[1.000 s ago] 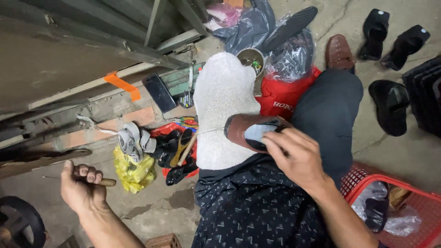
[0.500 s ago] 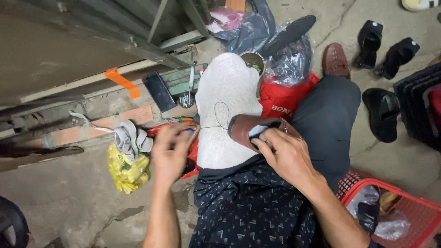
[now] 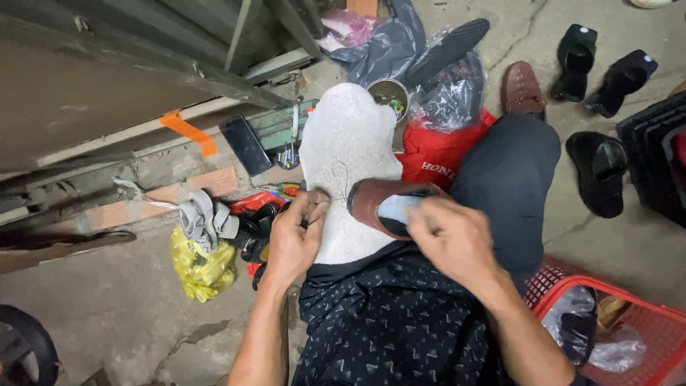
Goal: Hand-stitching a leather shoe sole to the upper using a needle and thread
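A brown shoe (image 3: 379, 202) with a pale blue insole lies on a white cloth (image 3: 348, 154) spread over my knee. My right hand (image 3: 446, 239) grips the shoe from the near side and covers part of its opening. My left hand (image 3: 296, 232) is just left of the shoe's toe, fingers pinched on a thin dark thread (image 3: 341, 182) that loops up over the cloth; a small tool may be in the pinch, but it is hidden by the fingers.
A red plastic basket (image 3: 643, 314) stands at my right. Black shoes (image 3: 597, 171) and a brown shoe (image 3: 523, 89) lie on the concrete floor beyond my leg. A tin (image 3: 389, 93), plastic bags, a phone (image 3: 245, 143), tools and a yellow bag (image 3: 200, 264) sit left.
My left hand came in from the far left, where it held a wooden-handled tool, to the shoe's toe and now pinches the thread. My right hand stayed on the shoe.
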